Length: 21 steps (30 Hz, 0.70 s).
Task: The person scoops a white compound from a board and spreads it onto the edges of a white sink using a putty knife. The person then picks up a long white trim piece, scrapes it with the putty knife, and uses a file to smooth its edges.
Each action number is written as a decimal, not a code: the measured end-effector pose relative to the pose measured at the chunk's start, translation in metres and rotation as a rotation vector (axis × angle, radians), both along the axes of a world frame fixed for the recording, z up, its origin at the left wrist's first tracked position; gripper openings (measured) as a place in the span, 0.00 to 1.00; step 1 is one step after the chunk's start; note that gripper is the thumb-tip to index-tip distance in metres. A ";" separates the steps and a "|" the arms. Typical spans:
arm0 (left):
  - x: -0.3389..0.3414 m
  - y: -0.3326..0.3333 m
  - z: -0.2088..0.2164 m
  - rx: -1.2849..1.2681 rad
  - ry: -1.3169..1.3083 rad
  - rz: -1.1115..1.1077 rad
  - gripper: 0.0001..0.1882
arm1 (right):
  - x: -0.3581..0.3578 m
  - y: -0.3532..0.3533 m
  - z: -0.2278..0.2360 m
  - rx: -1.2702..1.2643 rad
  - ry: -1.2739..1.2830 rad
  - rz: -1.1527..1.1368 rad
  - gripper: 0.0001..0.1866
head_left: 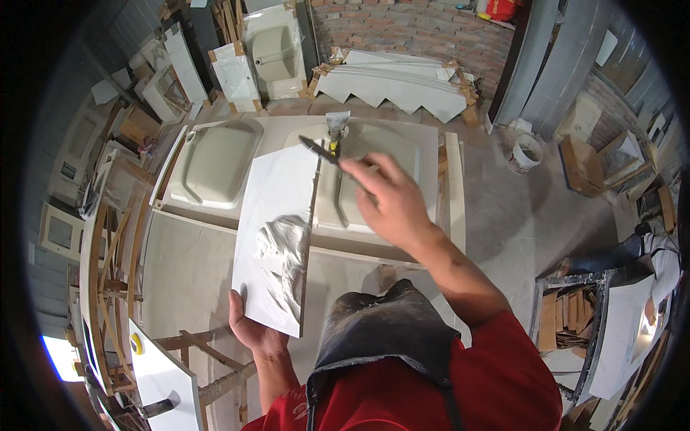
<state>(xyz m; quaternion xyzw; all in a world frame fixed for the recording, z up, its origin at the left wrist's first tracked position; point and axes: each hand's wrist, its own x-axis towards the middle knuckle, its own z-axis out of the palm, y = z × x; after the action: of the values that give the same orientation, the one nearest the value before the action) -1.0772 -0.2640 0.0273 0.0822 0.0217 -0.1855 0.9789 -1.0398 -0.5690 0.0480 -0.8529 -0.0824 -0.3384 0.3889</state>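
White paste (282, 251) sits on board (269, 183); left hand (253, 332) grips its near end, right hand (394, 202) grips black tool (319, 151).

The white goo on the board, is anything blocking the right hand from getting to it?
Nothing visible does. The white paste lies uncovered on the white board, and nothing shows between it and the right hand, which holds a dark tool.
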 end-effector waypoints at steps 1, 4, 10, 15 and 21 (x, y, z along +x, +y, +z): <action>-0.002 0.000 -0.001 0.013 0.015 0.027 0.31 | 0.003 0.007 -0.004 -0.032 0.026 0.008 0.30; -0.004 0.001 -0.004 0.042 -0.005 0.047 0.31 | -0.008 0.015 -0.012 0.123 0.195 0.124 0.34; -0.001 0.017 -0.007 0.305 0.130 0.174 0.25 | -0.022 0.016 -0.042 0.085 0.247 0.143 0.31; 0.049 0.109 -0.050 0.564 -0.003 0.398 0.38 | -0.067 -0.015 -0.147 0.081 0.568 -0.087 0.31; 0.059 0.105 -0.013 2.104 -0.890 1.091 0.36 | -0.125 -0.116 -0.229 0.372 0.767 -0.808 0.23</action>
<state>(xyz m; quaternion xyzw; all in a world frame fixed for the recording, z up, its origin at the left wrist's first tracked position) -1.0179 -0.1593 0.0142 0.8541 -0.1409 0.3915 0.3122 -1.1643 -0.6853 -0.1813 -0.7955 0.4567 -0.1361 0.3742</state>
